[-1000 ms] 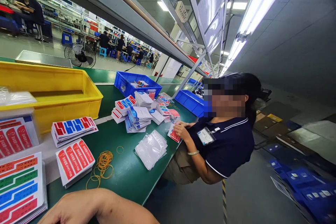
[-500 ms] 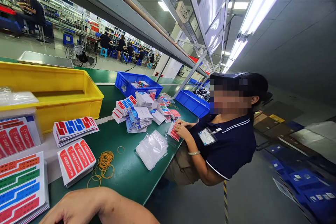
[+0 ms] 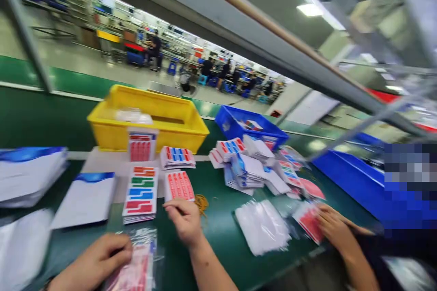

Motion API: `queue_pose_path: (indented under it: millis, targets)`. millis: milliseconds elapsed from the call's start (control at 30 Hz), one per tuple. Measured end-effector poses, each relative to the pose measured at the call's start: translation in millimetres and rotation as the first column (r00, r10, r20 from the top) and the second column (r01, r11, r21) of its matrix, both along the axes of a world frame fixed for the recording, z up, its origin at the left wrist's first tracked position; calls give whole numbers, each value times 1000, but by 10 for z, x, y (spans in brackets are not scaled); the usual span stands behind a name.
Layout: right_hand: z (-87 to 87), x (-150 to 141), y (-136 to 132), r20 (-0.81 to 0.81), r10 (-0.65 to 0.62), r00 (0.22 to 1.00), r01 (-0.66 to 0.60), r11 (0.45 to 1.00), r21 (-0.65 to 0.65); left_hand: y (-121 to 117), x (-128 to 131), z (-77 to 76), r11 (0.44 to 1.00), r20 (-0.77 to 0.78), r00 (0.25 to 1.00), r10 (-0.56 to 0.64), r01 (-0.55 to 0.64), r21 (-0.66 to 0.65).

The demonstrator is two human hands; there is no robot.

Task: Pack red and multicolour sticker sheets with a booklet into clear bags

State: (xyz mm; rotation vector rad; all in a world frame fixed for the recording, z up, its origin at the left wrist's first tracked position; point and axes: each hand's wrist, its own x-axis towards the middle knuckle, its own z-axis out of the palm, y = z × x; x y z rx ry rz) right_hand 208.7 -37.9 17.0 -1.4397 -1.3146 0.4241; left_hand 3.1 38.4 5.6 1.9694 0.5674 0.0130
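Observation:
My left hand is low in the view, its fingers curled on the edge of a clear plastic bag with red-and-white printed sheets inside. Farther right, my right hand pinches at the near-left corner of a stack of red label sheets; blur hides how many sheets it grips. Beside that hand lie tan rubber bands. A stack of multicoloured label sheets sits between my hands. White booklets with blue tops lie left of it.
A yellow bin and a blue bin stand behind the stacks. Piled booklets and labels and clear bags lie to the right. A co-worker's hands hold a bagged red sheet. A metal rail crosses overhead.
The view has swung left and down, bringing my left hand and the bag into sight. My right hand has moved up to the red label stack.

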Motion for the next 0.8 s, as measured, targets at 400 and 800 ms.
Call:
queue_pose_path:
  millis: [400,800]
  targets:
    - [132,-826,722,677,402,617,-388,903,-183,-203,39,6,974,124,989,-85,109,-201]
    - [186,-766,783,791,207,575,-352,936,11,-197,69,-191,841,385,885,262,-14,-540]
